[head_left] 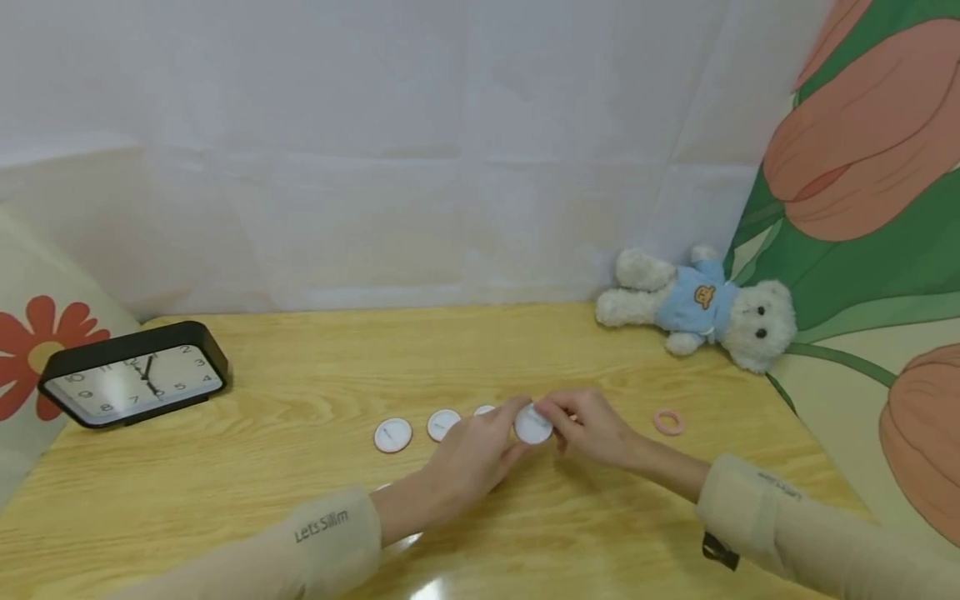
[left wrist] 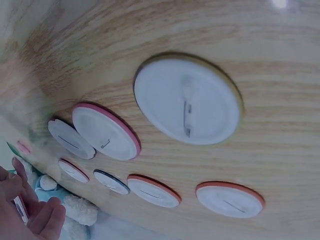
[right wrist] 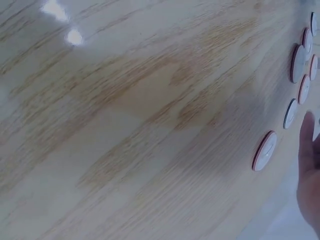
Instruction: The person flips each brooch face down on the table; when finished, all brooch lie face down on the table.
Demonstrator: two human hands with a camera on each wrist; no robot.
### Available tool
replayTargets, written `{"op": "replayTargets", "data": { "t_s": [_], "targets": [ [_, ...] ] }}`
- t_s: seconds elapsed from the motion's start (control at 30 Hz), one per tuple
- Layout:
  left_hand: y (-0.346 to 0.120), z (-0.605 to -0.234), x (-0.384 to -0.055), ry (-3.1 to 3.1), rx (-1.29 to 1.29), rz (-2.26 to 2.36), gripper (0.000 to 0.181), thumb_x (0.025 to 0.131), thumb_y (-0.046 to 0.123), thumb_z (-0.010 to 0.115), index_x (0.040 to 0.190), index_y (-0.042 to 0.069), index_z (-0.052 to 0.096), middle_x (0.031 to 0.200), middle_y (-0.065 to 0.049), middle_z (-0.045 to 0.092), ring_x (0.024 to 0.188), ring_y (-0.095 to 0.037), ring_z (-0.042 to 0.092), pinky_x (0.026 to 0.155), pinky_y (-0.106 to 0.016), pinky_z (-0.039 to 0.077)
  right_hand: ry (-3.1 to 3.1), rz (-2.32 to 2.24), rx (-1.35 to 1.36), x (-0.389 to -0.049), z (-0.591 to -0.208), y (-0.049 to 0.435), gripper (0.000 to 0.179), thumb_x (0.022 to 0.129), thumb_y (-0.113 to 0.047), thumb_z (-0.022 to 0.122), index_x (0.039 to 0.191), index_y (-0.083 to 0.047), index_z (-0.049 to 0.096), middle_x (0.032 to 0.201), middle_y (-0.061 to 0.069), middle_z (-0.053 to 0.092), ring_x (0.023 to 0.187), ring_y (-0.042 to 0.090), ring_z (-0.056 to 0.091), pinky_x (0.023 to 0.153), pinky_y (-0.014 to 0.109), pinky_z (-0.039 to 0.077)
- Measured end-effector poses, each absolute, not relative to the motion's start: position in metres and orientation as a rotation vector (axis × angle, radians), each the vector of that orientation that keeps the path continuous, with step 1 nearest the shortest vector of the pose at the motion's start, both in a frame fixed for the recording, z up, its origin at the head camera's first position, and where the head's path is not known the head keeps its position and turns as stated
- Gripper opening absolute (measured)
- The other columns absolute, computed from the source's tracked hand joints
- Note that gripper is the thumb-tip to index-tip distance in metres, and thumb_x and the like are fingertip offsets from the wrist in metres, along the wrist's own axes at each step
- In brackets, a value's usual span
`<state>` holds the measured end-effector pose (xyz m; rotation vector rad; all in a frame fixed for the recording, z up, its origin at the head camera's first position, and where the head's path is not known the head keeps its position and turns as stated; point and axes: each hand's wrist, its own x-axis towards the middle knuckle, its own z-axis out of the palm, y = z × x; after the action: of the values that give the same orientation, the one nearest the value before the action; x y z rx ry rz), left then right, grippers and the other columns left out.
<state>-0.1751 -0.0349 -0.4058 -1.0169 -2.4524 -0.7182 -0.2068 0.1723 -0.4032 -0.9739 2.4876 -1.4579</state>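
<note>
A round pin-back badge (head_left: 533,427) is held up between both hands, its white back and pin facing the head camera. My left hand (head_left: 467,454) pinches it at its left side, while the fingers of my right hand (head_left: 592,425) grip its upper right edge. In the left wrist view, fingers (left wrist: 30,212) hold this badge edge-on at the lower left. More badges lie back up on the table, among them a large one (left wrist: 187,100) and a pink-rimmed one (left wrist: 105,131). In the head view my left hand and forearm hide some of them.
A black-framed clock (head_left: 138,375) stands at the left of the wooden table (head_left: 315,358). A white plush bear (head_left: 697,304) in a blue shirt lies at the back right. A pink ring (head_left: 668,422) rests right of my right hand. White cloth (head_left: 360,167) hangs behind.
</note>
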Motion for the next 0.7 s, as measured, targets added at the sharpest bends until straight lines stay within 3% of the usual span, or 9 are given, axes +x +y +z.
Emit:
{"op": "replayTargets", "data": {
  "t_s": [0.1,0.27,0.37,0.53,0.7],
  "targets": [
    [-0.037,-0.406,-0.174,-2.48,-1.019,-0.722,0.05,0.083,0.018,0.079,0.122,-0.002,0.056,0.091,-0.012,0.071,0.067,-0.014,0.063,0.052,-0.024,0.053,2.534,-1.397,-1.128,-0.208,-0.406,0.173,0.018,0.099,-0.007,0.056,0.111,0.002,0.065,0.074,0.004,0.065,0.053,0.013,0.06,0.047,0.029,0.055],
    [-0.04,-0.405,-0.173,-2.577,-1.002,-0.762,0.049,0.084,0.015,0.078,0.124,-0.005,0.056,0.09,-0.012,0.07,0.065,-0.011,0.059,0.053,-0.021,0.051,2.645,-1.17,-1.526,-0.211,-0.413,0.178,0.044,0.086,-0.005,0.074,0.125,0.004,0.058,0.088,0.003,0.066,0.068,0.006,0.06,0.054,0.015,0.053],
    [-0.041,-0.405,-0.173,-2.622,-0.999,-0.807,0.047,0.083,0.013,0.078,0.122,-0.005,0.057,0.093,-0.015,0.071,0.07,-0.015,0.064,0.057,-0.023,0.054,2.601,-1.113,-1.637,-0.21,-0.414,0.181,0.056,0.081,-0.004,0.078,0.13,0.006,0.053,0.097,0.007,0.067,0.072,0.008,0.062,0.057,0.012,0.052],
    [-0.04,-0.407,-0.174,-2.634,-1.013,-0.848,0.046,0.083,0.013,0.078,0.121,-0.003,0.058,0.101,-0.016,0.071,0.086,-0.022,0.069,0.069,-0.029,0.059,2.611,-1.056,-1.659,-0.209,-0.413,0.183,0.053,0.082,-0.006,0.078,0.128,0.004,0.055,0.102,0.01,0.067,0.078,0.011,0.065,0.061,0.009,0.051],
    [-0.039,-0.408,-0.174,-2.627,-1.048,-0.875,0.044,0.083,0.014,0.077,0.121,0.0,0.061,0.106,-0.013,0.071,0.096,-0.022,0.068,0.078,-0.032,0.058,2.646,-0.995,-1.679,-0.208,-0.412,0.184,0.05,0.08,-0.011,0.08,0.123,0.005,0.059,0.108,0.011,0.067,0.089,0.015,0.067,0.067,0.015,0.055]
  ]
}}
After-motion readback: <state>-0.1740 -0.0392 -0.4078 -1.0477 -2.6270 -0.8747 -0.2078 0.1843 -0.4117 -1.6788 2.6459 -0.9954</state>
